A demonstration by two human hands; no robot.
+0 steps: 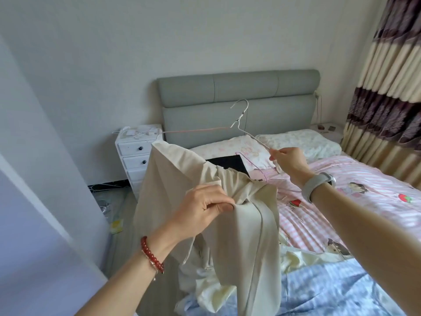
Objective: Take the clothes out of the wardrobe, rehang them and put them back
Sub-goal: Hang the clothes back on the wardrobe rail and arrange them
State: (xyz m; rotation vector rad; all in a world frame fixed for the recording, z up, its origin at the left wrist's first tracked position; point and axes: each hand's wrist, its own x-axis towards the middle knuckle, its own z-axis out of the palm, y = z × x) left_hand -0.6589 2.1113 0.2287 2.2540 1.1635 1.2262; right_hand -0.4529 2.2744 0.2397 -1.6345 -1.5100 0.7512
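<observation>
A cream jacket [173, 176] hangs in mid-air over the bed's left edge. Its left shoulder sits on the left end of a thin wire hanger [241, 119]. My left hand [205, 208] pinches the jacket's fabric near the collar, fingers curled. My right hand [289, 160] grips the right arm of the hanger, held up and to the right, outside the jacket. The hanger's hook points up in front of the grey headboard. A second pink hanger [255, 165] lies on the bed behind the jacket. More pale clothes [293, 254] lie crumpled on the bed below.
The bed [355, 188] with a pink striped cover fills the right. A black garment [227, 164] lies near the pillows [303, 142]. A white drawer unit [134, 151] stands left of the headboard [239, 96]. A white panel [34, 201] rises at left; striped curtains [391, 87] hang at right.
</observation>
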